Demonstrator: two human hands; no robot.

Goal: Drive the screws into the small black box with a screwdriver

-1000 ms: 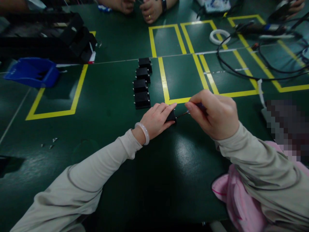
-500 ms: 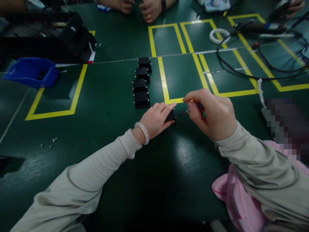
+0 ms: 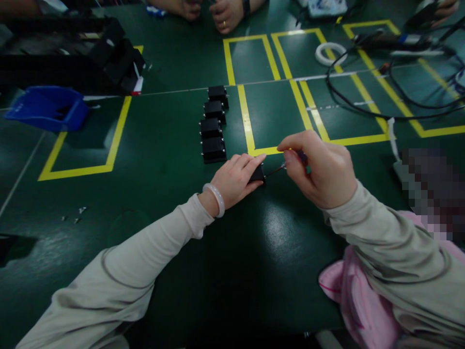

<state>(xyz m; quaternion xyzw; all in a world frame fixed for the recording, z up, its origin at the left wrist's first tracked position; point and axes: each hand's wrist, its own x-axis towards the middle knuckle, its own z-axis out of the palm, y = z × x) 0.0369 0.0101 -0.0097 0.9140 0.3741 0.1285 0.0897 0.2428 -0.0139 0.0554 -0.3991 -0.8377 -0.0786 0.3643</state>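
My left hand, with a pale bracelet at the wrist, grips a small black block on the green table. My right hand is closed around a screwdriver, whose thin metal shaft points left at the block's right side, near a small screw. Most of the handle is hidden in the fingers. Beyond my left hand, several similar black blocks stand in a column, with small screws sticking out of their sides. A few loose screws lie on the table at the left.
A blue bin and black trays are at the back left. Another person's hands rest at the far edge. A white ring, black cables and yellow tape outlines are at the back right. Pink cloth lies at the lower right.
My right hand has shifted and turned very slightly on the screwdriver. My left hand and the black block have stayed in place.
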